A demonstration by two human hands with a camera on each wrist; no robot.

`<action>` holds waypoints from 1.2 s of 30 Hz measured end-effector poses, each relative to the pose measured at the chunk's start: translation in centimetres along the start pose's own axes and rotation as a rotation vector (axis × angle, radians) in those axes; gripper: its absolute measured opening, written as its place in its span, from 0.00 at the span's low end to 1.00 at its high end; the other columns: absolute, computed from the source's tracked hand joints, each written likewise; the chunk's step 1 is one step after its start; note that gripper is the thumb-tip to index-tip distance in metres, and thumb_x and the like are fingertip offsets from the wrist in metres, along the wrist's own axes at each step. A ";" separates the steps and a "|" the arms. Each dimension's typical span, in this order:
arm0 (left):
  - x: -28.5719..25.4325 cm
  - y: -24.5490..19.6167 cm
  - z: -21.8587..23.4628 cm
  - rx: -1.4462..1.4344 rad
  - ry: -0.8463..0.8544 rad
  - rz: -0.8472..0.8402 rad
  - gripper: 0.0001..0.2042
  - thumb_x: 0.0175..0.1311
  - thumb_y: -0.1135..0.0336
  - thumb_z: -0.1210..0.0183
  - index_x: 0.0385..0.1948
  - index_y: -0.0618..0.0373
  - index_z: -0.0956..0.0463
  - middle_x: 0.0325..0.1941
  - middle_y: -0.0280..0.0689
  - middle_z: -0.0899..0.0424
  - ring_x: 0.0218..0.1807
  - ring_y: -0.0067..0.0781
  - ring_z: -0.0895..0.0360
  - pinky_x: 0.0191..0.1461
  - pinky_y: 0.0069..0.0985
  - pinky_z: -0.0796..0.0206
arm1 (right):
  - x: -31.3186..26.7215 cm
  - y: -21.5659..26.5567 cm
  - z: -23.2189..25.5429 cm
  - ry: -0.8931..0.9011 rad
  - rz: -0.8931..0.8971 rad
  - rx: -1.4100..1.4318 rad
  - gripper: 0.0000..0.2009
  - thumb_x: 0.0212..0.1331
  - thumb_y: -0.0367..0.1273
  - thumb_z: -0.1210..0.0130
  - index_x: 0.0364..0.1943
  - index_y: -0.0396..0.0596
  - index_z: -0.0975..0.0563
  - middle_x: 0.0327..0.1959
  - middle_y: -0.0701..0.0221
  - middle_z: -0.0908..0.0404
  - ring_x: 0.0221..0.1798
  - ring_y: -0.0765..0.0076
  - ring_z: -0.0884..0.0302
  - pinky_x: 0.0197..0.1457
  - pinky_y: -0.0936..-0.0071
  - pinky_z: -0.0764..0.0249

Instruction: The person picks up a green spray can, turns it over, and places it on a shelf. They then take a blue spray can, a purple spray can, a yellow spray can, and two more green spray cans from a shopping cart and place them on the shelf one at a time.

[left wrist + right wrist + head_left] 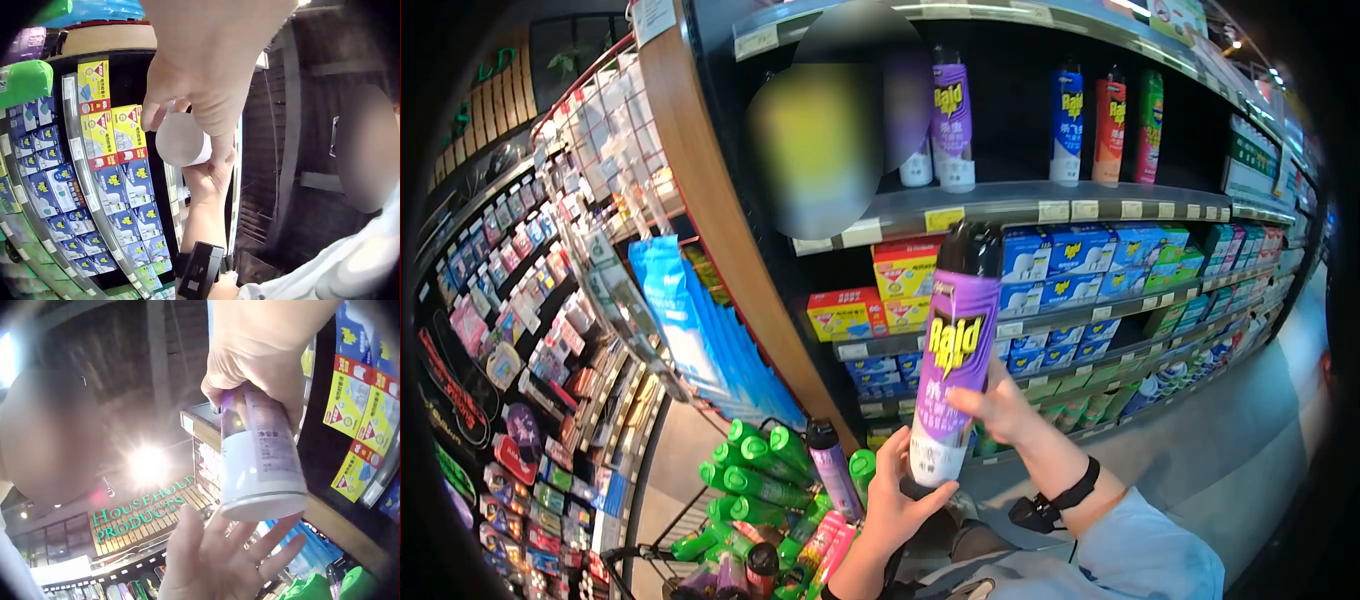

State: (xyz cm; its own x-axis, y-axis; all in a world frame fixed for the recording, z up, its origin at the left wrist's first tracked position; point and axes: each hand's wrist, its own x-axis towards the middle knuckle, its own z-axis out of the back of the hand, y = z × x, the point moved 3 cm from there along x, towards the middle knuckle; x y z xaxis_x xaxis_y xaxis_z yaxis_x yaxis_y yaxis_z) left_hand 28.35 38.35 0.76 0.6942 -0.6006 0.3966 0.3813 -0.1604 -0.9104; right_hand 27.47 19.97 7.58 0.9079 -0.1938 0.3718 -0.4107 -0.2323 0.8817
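A purple and white Raid spray can (956,375) with a black cap stands nearly upright, slightly tilted, in front of the shelves in the head view. My right hand (1000,408) grips its middle from the right, thumb across the label. Around the can's white bottom end is my left hand (897,508), thumb and fingers at the base. From the right wrist, the left hand's fingers (234,547) look spread and nearly straight beneath the base. The round bottom of the can faces the left wrist camera, between both hands.
More spray cans (953,120) stand on the upper shelf (1000,200). Boxed products (1040,270) fill lower shelves. Below left, a cart holds green-capped bottles (765,485) and another purple can (833,468). Blue packages (690,310) hang beside the wooden shelf end (730,190).
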 end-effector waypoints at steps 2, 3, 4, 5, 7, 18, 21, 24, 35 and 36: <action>1.2 -0.2 -0.7 -0.030 -0.057 0.038 0.41 0.52 0.72 0.27 0.67 0.61 0.44 0.58 0.45 0.25 0.59 0.37 0.23 0.60 0.35 0.29 | -0.2 -0.1 0.3 0.087 0.001 -0.047 0.40 0.52 0.32 0.34 0.69 0.45 0.44 0.61 0.67 0.30 0.63 0.70 0.32 0.67 0.65 0.34; 1.8 -0.4 -0.8 -0.032 -0.050 0.021 0.41 0.52 0.72 0.27 0.67 0.61 0.44 0.58 0.45 0.25 0.59 0.37 0.23 0.60 0.35 0.29 | -0.2 -0.1 0.2 0.129 -0.007 -0.071 0.41 0.52 0.32 0.34 0.69 0.45 0.45 0.62 0.66 0.32 0.64 0.70 0.33 0.68 0.65 0.35; 2.2 -0.1 -0.9 -0.037 -0.017 0.127 0.39 0.52 0.72 0.27 0.65 0.61 0.42 0.56 0.43 0.23 0.56 0.34 0.22 0.59 0.33 0.28 | -0.1 -0.2 0.0 0.159 0.021 -0.089 0.42 0.51 0.32 0.33 0.69 0.44 0.46 0.63 0.65 0.33 0.65 0.70 0.34 0.68 0.65 0.36; 2.7 0.2 -1.1 -0.041 0.013 0.234 0.37 0.52 0.72 0.27 0.63 0.62 0.39 0.54 0.41 0.22 0.54 0.31 0.21 0.58 0.31 0.28 | 0.2 -0.3 -0.2 0.191 0.047 -0.104 0.43 0.51 0.33 0.33 0.70 0.43 0.47 0.64 0.65 0.34 0.66 0.70 0.35 0.69 0.65 0.37; 4.1 -0.4 -1.4 -0.075 -0.024 0.210 0.33 0.51 0.73 0.27 0.60 0.63 0.34 0.51 0.38 0.20 0.51 0.26 0.20 0.56 0.29 0.27 | 1.6 -0.3 0.0 0.290 0.023 -0.134 0.46 0.50 0.34 0.31 0.71 0.42 0.50 0.64 0.62 0.36 0.67 0.67 0.38 0.71 0.64 0.40; 20.3 -3.4 -0.4 -0.098 -0.273 -0.209 0.27 0.52 0.75 0.31 0.55 0.62 0.32 0.52 0.38 0.21 0.53 0.28 0.23 0.58 0.29 0.30 | 10.8 7.6 2.0 0.117 0.357 -0.733 0.44 0.50 0.38 0.30 0.68 0.38 0.43 0.61 0.50 0.38 0.65 0.45 0.37 0.69 0.57 0.38; 26.1 -4.1 0.0 -0.103 -0.240 -0.261 0.28 0.51 0.75 0.29 0.55 0.61 0.33 0.51 0.38 0.20 0.50 0.28 0.21 0.56 0.29 0.28 | 14.4 8.9 3.4 0.016 0.678 -0.895 0.40 0.54 0.36 0.33 0.68 0.38 0.42 0.61 0.50 0.39 0.64 0.41 0.38 0.67 0.55 0.37; 31.5 -5.3 0.6 0.043 -0.215 -0.399 0.25 0.52 0.75 0.30 0.53 0.62 0.29 0.50 0.37 0.20 0.51 0.29 0.22 0.55 0.28 0.29 | 18.7 9.4 4.8 -0.008 0.721 -0.865 0.40 0.54 0.33 0.33 0.69 0.38 0.42 0.61 0.50 0.38 0.64 0.41 0.38 0.66 0.54 0.37; 43.5 -4.3 1.2 0.443 -0.323 -0.465 0.22 0.51 0.70 0.30 0.48 0.64 0.26 0.44 0.44 0.15 0.47 0.36 0.18 0.54 0.31 0.29 | 28.5 8.3 9.7 -0.168 0.810 -0.910 0.41 0.53 0.29 0.34 0.69 0.34 0.45 0.60 0.48 0.35 0.65 0.41 0.37 0.70 0.55 0.40; 44.0 -3.8 1.2 0.395 -0.280 -0.400 0.23 0.51 0.69 0.29 0.48 0.64 0.26 0.43 0.44 0.15 0.46 0.35 0.17 0.52 0.31 0.28 | 28.8 8.2 10.1 -0.174 0.794 -0.933 0.41 0.52 0.30 0.33 0.68 0.33 0.45 0.60 0.48 0.35 0.64 0.41 0.37 0.69 0.55 0.40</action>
State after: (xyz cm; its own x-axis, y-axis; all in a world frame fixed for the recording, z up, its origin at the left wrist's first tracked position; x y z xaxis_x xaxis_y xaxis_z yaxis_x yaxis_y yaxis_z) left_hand 58.15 13.47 21.75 0.5640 -0.3178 0.7622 0.8045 0.0034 -0.5939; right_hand 49.40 2.89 22.55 0.3828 -0.1112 0.9171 -0.5600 0.7616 0.3261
